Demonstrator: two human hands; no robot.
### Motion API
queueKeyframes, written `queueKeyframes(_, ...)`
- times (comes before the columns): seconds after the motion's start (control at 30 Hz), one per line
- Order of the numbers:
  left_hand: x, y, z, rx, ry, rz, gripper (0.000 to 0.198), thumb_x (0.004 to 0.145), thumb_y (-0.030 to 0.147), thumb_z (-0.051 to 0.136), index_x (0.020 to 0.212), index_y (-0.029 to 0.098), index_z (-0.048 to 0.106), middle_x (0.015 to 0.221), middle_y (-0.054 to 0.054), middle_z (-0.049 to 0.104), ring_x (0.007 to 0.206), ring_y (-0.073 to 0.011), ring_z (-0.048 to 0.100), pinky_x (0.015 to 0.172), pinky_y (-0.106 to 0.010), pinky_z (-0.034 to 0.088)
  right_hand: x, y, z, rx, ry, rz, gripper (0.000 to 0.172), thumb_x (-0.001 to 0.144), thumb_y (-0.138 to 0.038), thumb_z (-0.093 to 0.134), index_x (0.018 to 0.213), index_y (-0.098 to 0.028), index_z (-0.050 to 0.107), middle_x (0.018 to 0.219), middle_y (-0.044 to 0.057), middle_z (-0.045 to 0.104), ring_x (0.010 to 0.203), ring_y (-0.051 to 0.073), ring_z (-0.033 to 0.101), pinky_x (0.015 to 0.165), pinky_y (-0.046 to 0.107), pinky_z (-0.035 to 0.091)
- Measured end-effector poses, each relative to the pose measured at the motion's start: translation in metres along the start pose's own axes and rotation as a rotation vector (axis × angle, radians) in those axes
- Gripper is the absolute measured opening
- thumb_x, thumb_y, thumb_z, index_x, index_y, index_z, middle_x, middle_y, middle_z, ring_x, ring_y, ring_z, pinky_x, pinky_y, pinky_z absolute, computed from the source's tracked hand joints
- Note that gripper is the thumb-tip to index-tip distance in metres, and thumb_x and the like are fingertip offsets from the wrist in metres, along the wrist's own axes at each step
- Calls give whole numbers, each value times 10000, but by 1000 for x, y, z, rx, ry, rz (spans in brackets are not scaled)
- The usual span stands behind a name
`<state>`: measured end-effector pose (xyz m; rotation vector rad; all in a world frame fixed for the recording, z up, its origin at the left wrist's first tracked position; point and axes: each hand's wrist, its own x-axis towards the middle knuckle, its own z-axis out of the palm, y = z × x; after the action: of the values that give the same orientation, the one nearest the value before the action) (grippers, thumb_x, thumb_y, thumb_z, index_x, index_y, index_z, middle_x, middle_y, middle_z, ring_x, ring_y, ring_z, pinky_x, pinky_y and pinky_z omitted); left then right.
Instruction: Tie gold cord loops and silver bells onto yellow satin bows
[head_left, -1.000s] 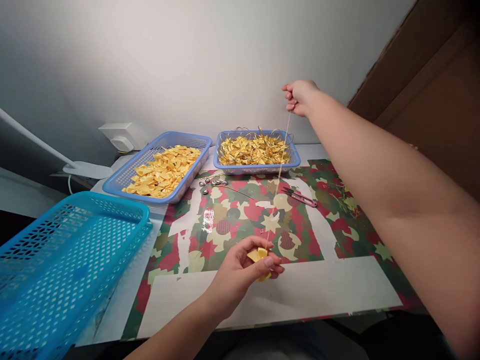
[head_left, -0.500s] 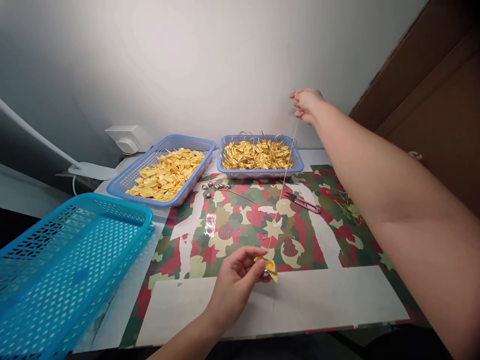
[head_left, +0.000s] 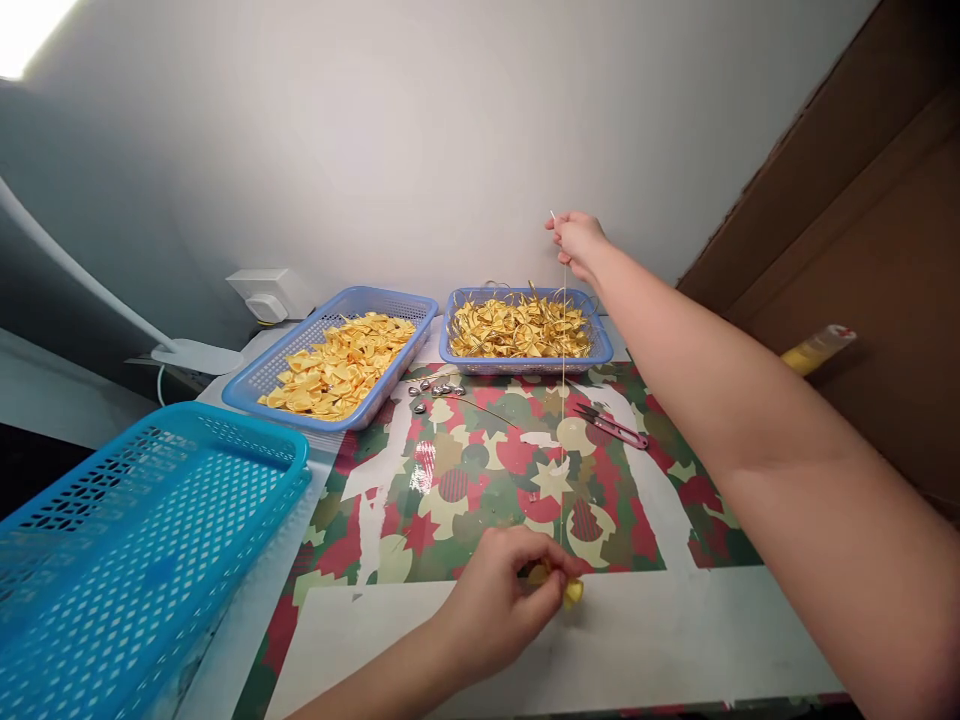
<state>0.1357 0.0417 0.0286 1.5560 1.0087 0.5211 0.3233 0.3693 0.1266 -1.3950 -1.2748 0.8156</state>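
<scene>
My left hand (head_left: 501, 598) is closed on a small yellow fabric piece (head_left: 571, 592) low over the table's near edge. A thin gold thread (head_left: 563, 400) runs taut and nearly vertical from that piece up to my right hand (head_left: 576, 240). The right hand is raised above the far basket, pinching the thread with a needle tip showing above its fingers. Behind stand a blue basket of yellow fabric pieces (head_left: 341, 362) and a second blue basket of gold threaded pieces (head_left: 523, 327).
A large empty turquoise basket (head_left: 127, 555) fills the near left. Pink thread snips (head_left: 613, 425) and small silver bells (head_left: 436, 390) lie on the patterned table cover (head_left: 480, 470). A white lamp arm (head_left: 90, 290) and wall socket (head_left: 262, 295) sit at left; brown cardboard (head_left: 862, 230) at right.
My right hand moved left and slightly lower, so the thread now hangs vertical. My left hand shifted down toward the table edge and closed more over the yellow piece.
</scene>
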Motion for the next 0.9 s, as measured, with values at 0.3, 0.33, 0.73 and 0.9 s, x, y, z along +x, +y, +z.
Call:
queueKeyframes(0.3,2,-11,6,86,82,-68,177,836,196,561,859,203,737,769,-33,709,663,-150,562,594,-251,442,-10,0,19,64,15,66,216,948,-139,346,774,-183,466,603,-37,367,471,70,293,412,172,198)
queueKeyframes(0.33,4,-13,5,96,88,-67,164,827,182,568,872,194,725,769,-34,701,659,-149,564,595,-252,449,-11,0,21,67,16,65,210,950,-139,347,786,-184,470,603,-39,372,473,69,300,413,169,201)
queueKeyframes(0.73,10,-33,-1,694,241,561,122,887,136,538,811,173,625,990,-92,660,905,-231,579,741,-367,515,-9,9,30,49,11,30,192,933,-227,467,745,-190,477,579,-48,399,504,75,382,471,183,246)
queueKeyframes(0.9,10,-39,-2,994,175,722,161,896,52,476,876,133,614,759,-60,571,665,-177,491,565,-303,422,-6,19,32,-14,-5,30,211,952,-169,400,771,-184,508,598,-28,446,546,82,434,506,186,312)
